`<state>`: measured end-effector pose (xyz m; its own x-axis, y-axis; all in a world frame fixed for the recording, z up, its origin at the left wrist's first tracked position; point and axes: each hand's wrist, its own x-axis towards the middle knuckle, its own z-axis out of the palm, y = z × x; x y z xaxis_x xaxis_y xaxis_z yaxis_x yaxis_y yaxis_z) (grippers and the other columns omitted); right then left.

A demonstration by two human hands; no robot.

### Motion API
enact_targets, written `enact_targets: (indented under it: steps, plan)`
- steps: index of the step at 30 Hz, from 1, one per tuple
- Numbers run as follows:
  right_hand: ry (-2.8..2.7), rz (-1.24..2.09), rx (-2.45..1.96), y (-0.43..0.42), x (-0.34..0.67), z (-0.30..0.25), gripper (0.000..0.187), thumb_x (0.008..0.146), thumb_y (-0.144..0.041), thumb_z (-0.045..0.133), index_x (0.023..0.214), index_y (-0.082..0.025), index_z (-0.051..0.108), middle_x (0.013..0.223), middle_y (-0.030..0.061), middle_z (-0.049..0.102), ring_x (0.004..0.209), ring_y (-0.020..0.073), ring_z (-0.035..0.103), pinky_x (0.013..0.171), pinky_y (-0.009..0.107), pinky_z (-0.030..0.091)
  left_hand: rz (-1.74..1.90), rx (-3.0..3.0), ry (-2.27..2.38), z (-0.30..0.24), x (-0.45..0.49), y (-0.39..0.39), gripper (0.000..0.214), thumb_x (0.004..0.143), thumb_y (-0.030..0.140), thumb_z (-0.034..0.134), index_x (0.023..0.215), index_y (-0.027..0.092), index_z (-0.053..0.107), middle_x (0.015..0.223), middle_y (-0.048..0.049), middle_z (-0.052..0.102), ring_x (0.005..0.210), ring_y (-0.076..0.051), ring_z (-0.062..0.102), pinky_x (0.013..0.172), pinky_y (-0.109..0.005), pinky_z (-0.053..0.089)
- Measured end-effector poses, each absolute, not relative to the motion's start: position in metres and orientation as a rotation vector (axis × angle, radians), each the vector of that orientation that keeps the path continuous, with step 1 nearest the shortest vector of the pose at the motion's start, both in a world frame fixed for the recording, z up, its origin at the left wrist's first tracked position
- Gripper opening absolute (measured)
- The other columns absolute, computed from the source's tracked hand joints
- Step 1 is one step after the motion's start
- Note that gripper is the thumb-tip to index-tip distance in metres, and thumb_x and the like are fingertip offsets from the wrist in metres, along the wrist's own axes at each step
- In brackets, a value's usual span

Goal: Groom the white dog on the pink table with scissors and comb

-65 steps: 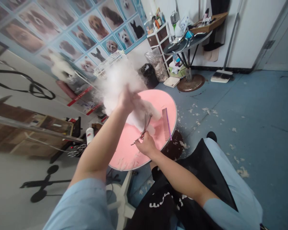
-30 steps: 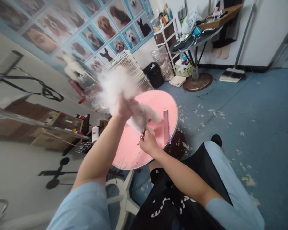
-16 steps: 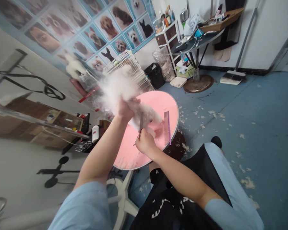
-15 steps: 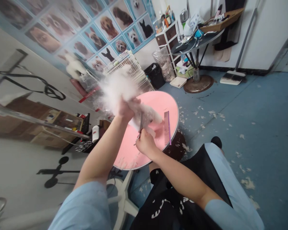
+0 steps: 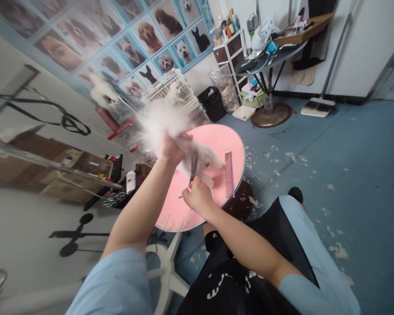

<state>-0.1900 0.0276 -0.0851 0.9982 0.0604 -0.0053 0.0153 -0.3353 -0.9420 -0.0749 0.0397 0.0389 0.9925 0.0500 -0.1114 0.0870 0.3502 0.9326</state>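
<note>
A small fluffy white dog (image 5: 162,122) stands on a round pink table (image 5: 223,140). My left hand (image 5: 172,148) is closed round part of the dog, seemingly a leg, and holds it up. My right hand (image 5: 197,197) grips a pair of scissors (image 5: 192,168) whose blades point up into the fur just below my left hand. A purple comb (image 5: 229,174) lies flat on the table to the right of my right hand. Fur clippings lie on the table near its front edge.
A white wire cage (image 5: 170,87) stands behind the table, with a black bin (image 5: 212,103) beside it. Further back is a dark table (image 5: 265,57) cluttered with tools. Fur clumps litter the blue floor (image 5: 348,153). I wear a black apron (image 5: 249,271).
The scissors have shifted slightly along the fur and tilted more upright. My left hand keeps its hold on the dog. The view has drifted a little.
</note>
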Motion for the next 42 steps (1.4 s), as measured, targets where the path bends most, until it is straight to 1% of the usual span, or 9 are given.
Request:
enact_targets:
  steps: [3, 8, 12, 17, 22, 26, 30, 36, 42]
  plan:
    - [-0.057, 0.054, -1.949, 0.025, -0.192, -0.085, 0.024, 0.082, -0.009, 0.049, 0.107, -0.011, 0.050, 0.098, 0.0180, 0.068, 0.091, 0.0300, 0.067, 0.072, 0.038, 0.050, -0.051, 1.180, 0.137, 0.040, -0.077, 0.038, 0.054, 0.095, 0.058, 0.037, 0.062, 0.016, 0.047, 0.049, -0.0012, 0.043, 0.050, -0.012, 0.049, 0.058, -0.024, 0.050]
    - [-0.051, 0.042, -1.909, 0.019, -0.192, -0.085, 0.029, 0.083, -0.021, 0.058, 0.109, -0.011, 0.050, 0.103, 0.0179, 0.067, 0.098, 0.0334, 0.066, 0.078, 0.041, 0.050, -0.027, 1.127, 0.093, 0.037, -0.074, 0.041, 0.053, 0.099, 0.052, 0.032, 0.065, 0.015, 0.050, 0.052, -0.0014, 0.047, 0.048, -0.010, 0.048, 0.058, -0.023, 0.049]
    - [-0.071, 0.046, -1.977, 0.014, -0.192, -0.085, 0.023, 0.082, -0.009, 0.050, 0.105, -0.012, 0.050, 0.097, 0.0169, 0.066, 0.094, 0.0298, 0.065, 0.074, 0.038, 0.050, 0.007, 1.098, 0.072, 0.036, -0.073, 0.042, 0.051, 0.099, 0.051, 0.033, 0.066, 0.016, 0.049, 0.053, -0.0003, 0.048, 0.045, -0.009, 0.045, 0.059, -0.023, 0.048]
    - [-0.069, -0.022, -1.939, 0.009, -0.190, -0.091, 0.024, 0.079, -0.020, 0.061, 0.100, -0.016, 0.050, 0.099, 0.0140, 0.064, 0.100, 0.0297, 0.062, 0.079, 0.039, 0.050, -0.011, 1.141, 0.116, 0.038, -0.075, 0.042, 0.058, 0.099, 0.056, 0.024, 0.068, 0.016, 0.050, 0.052, -0.0019, 0.048, 0.049, -0.012, 0.049, 0.057, -0.024, 0.048]
    - [-0.117, -0.032, -1.925, 0.000, -0.187, -0.097, 0.022, 0.077, -0.007, 0.052, 0.097, -0.016, 0.050, 0.098, 0.0136, 0.063, 0.093, 0.0272, 0.062, 0.076, 0.038, 0.049, 0.002, 1.134, 0.044, 0.034, -0.071, 0.047, 0.052, 0.093, 0.058, 0.045, 0.063, 0.015, 0.051, 0.055, -0.0017, 0.051, 0.048, -0.011, 0.050, 0.059, -0.025, 0.050]
    - [-0.138, 0.016, -1.882, -0.006, -0.185, -0.097, 0.023, 0.075, -0.016, 0.061, 0.096, -0.018, 0.050, 0.094, 0.0109, 0.063, 0.093, 0.0279, 0.062, 0.076, 0.037, 0.050, -0.021, 1.144, 0.027, 0.031, -0.068, 0.050, 0.053, 0.094, 0.057, 0.042, 0.064, 0.015, 0.052, 0.054, -0.0018, 0.051, 0.049, -0.011, 0.052, 0.058, -0.025, 0.051]
    - [-0.141, 0.033, -1.871, -0.009, -0.181, -0.100, 0.024, 0.073, -0.008, 0.057, 0.092, -0.020, 0.049, 0.089, 0.0074, 0.064, 0.090, 0.0246, 0.063, 0.074, 0.033, 0.050, -0.041, 1.143, 0.013, 0.030, -0.067, 0.053, 0.053, 0.095, 0.056, 0.040, 0.064, 0.015, 0.053, 0.053, -0.0025, 0.052, 0.051, -0.013, 0.053, 0.058, -0.025, 0.052]
    - [-0.184, 0.049, -1.905, -0.017, -0.176, -0.102, 0.023, 0.074, -0.011, 0.059, 0.093, -0.020, 0.048, 0.085, 0.0064, 0.065, 0.082, 0.0245, 0.064, 0.067, 0.032, 0.047, -0.015, 1.125, -0.020, 0.028, -0.067, 0.055, 0.049, 0.097, 0.051, 0.039, 0.065, 0.016, 0.053, 0.055, -0.0022, 0.053, 0.049, -0.011, 0.052, 0.061, -0.025, 0.052]
    - [-0.184, 0.045, -1.770, -0.023, -0.178, -0.112, 0.029, 0.070, -0.008, 0.059, 0.097, -0.018, 0.052, 0.088, 0.0057, 0.066, 0.083, 0.0216, 0.064, 0.072, 0.031, 0.049, 0.013, 1.209, 0.053, 0.031, -0.070, 0.051, 0.047, 0.096, 0.048, 0.041, 0.065, 0.015, 0.053, 0.053, -0.0023, 0.050, 0.051, -0.012, 0.052, 0.060, -0.025, 0.051]
